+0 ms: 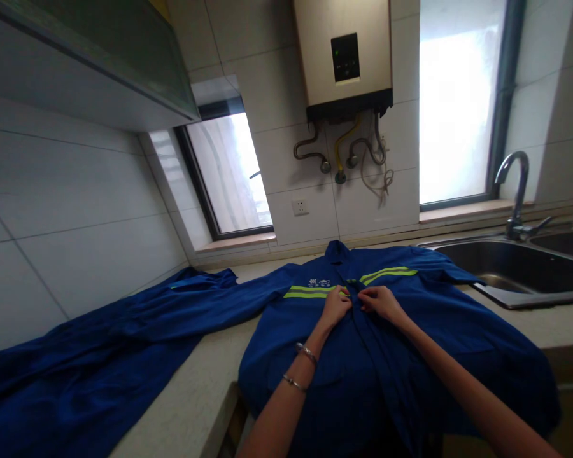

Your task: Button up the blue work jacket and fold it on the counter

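Note:
A blue work jacket point(305, 343) with yellow-green reflective strips lies spread over the counter, its collar toward the wall and its lower part hanging over the front edge. At chest height, my left hand point(337, 306) pinches the left side of the front opening, beside a strip and below a white printed logo. Close by on the right, my right hand point(381, 301) has its fingers pinched on the other front edge. Whether a button or zip sits between the fingertips is too small to make out. Two bracelets circle my left wrist.
Another blue garment point(100, 337) lies along the left counter, under the jacket's sleeve. A metal sink point(501, 296) with a tap point(519, 191) is at the right. On the wall hangs a water heater point(346, 51) with pipes, between two windows. A cabinet point(90, 57) juts out upper left.

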A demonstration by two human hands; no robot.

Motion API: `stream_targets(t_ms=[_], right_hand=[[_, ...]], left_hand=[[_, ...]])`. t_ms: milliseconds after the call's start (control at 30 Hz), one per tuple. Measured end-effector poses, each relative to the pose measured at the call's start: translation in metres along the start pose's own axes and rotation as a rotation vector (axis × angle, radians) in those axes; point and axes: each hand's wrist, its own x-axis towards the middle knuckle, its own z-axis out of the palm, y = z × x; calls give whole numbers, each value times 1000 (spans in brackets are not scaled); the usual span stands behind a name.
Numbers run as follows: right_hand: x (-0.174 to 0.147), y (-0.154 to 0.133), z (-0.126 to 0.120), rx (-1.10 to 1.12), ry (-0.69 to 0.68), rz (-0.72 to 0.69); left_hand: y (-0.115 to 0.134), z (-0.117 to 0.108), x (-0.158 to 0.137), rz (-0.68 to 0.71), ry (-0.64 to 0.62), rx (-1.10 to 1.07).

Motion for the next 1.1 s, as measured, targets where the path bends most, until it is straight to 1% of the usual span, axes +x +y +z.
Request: stream_targets(t_ms=[167, 300, 433, 533, 667, 800, 933, 1000, 1100], right_hand=[[-1, 0, 1, -32, -22, 3], [0, 3, 4, -22, -3, -22], [2, 5, 6, -30, 5, -25], [3, 7, 5, -44, -24, -24], [3, 8, 3, -85, -43, -54], [3, 8, 0, -108, -53, -86], [3, 8, -2, -150, -86, -122], [2, 8, -1, -176, -70, -150], [2, 7, 0, -208, -25, -169]], left_hand=[[0, -4, 2, -41, -39, -27], [-2, -2, 3, -59, -6, -79], [-4, 1, 3, -3, 34, -87], [-3, 2, 3, 44, 17, -103], [-1, 1, 2, 34, -19, -162], [0, 1, 1, 48, -10, -218], [1, 3, 0, 99, -15, -231], [0, 3, 0, 121, -15, -232], [-1, 3, 1, 117, 9, -227]])
